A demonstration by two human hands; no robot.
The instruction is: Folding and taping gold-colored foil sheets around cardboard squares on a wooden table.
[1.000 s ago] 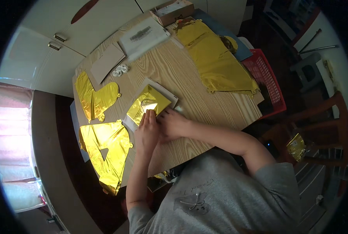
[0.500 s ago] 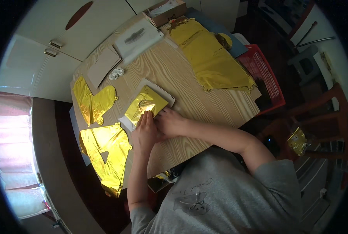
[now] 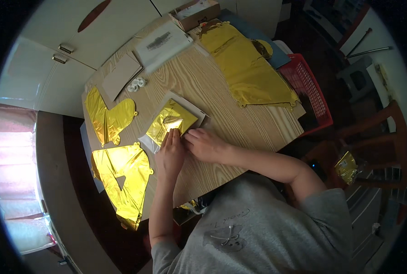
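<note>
A folded gold foil balloon (image 3: 178,114) lies on a pale card and clear plastic bag (image 3: 195,108) near the table's front edge. My left hand (image 3: 170,153) rests on the balloon's near edge, fingers stretched out and close together. Beside it, my right hand (image 3: 208,144) is closed at the balloon's near right corner, fingertips bent inward. What those fingertips pinch, if anything, is too small to make out.
Flat gold foil balloons lie at the left, one (image 3: 110,116) behind another (image 3: 126,176), and a large one (image 3: 249,68) at the far right. White ribbon rolls (image 3: 136,84), cardboard sheets (image 3: 121,75) and a cardboard box (image 3: 194,14) are farther back. A red basket (image 3: 310,89) stands right.
My right hand has shifted slightly right, away from my left hand, and its fingers now show more clearly. My left hand stays on the folded balloon.
</note>
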